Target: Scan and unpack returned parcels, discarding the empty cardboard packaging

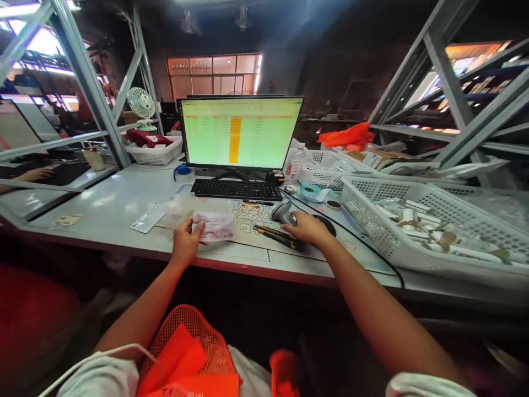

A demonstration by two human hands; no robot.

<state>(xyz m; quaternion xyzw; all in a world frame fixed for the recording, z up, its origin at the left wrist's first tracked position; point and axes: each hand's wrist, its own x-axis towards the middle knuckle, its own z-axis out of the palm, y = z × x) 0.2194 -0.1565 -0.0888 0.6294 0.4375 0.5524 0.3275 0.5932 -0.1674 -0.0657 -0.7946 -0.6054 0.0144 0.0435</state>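
Note:
My left hand (pixel 187 241) pinches a flat white packet with pinkish print (pixel 215 226) by its left end, just above the desk's front part. My right hand (pixel 306 227) is closed around a grey handheld barcode scanner (pixel 283 213), its head pointing left. Under and beside that wrist lies a dark mouse (pixel 326 225), partly covered. A yellow-and-black utility knife (pixel 276 236) and another slim tool lie together just left of my right hand. Near my left hand are a clear plastic bottle (pixel 175 209) and a silvery sachet (pixel 149 217).
A lit monitor (pixel 243 132) and black keyboard (pixel 237 189) stand at the back. On the right, a white basket (pixel 372 212) holds many small white packs. Blue tape (pixel 311 191), a water bottle (pixel 295 162) and a cable (pixel 367 245) lie nearby. Metal frames flank the desk.

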